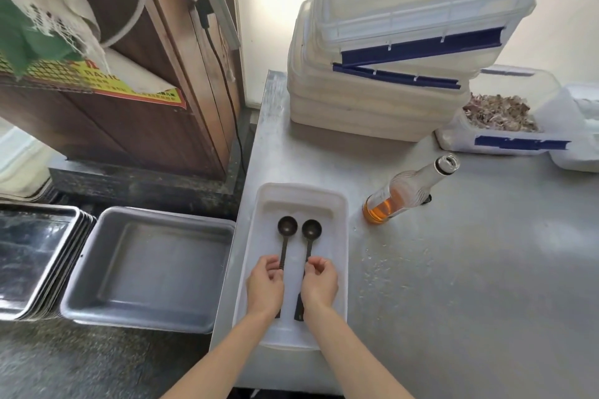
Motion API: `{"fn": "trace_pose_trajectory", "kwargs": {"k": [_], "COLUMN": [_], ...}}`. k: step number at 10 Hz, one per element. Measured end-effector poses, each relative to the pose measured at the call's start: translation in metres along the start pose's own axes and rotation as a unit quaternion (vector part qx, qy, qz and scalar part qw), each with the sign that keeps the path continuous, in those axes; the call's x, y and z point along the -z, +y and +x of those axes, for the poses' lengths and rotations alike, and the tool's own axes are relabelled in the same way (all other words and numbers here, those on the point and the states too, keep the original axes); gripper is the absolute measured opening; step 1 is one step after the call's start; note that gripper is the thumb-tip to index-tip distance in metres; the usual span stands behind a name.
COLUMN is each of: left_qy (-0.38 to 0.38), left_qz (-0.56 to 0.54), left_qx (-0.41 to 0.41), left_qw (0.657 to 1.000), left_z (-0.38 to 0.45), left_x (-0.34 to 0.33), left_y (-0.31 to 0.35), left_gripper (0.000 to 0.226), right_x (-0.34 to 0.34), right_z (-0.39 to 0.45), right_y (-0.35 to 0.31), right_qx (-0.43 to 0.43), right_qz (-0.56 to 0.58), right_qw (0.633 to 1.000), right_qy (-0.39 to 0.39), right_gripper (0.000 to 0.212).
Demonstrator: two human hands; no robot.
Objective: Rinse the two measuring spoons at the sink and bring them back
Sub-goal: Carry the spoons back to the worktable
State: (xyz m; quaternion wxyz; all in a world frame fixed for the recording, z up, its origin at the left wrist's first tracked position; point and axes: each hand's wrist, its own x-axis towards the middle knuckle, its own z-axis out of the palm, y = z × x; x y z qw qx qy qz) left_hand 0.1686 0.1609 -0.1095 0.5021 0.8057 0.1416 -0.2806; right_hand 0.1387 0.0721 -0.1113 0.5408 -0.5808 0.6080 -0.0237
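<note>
Pinching both spoon handles at once: my left hand point(264, 290) has its fingers point(271, 264) closed around the handle of the left measuring spoon point(287, 225), my right hand point(319, 283) has its fingers point(316, 266) closed around the handle of the right measuring spoon point(311, 229). Both spoons lie side by side, bowls away from me, inside the white plastic tray point(337, 204) at the left edge of the steel bench point(470, 269). I can't tell whether they're lifted or resting on the tray floor. No sink in view, so I judge this as pickup or set-down. Risks: thin handles held near the middle could pivot and slip; if wet, likelier. An open bottle point(405, 194) of amber liquid stands just right of the tray, so a wide right-arm swing could knock it. The tray sits near the bench edge above a metal pan point(146, 269); a tug could slide it off.
</note>
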Motion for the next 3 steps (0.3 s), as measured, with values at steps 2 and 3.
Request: {"fn": "trace_pose_trajectory", "kwargs": {"k": [2, 3], "left_qy": [-0.029, -0.032], "left_qz": [0.047, 0.061], "left_qx": [-0.038, -0.071], "left_qw": [0.998, 0.995], "left_z": [-0.012, -0.024], "left_x": [0.012, 0.019], "left_y": [0.010, 0.024], "left_gripper": [0.041, 0.044], "right_x": [0.014, 0.025], "right_z": [-0.012, -0.023], "right_y": [-0.013, -0.026], "right_qx": [0.020, 0.058], "right_qz": [0.031, 0.035], "right_qw": [0.998, 0.994], "right_qy": [-0.056, -0.090], "right_gripper": [0.026, 0.032]}}
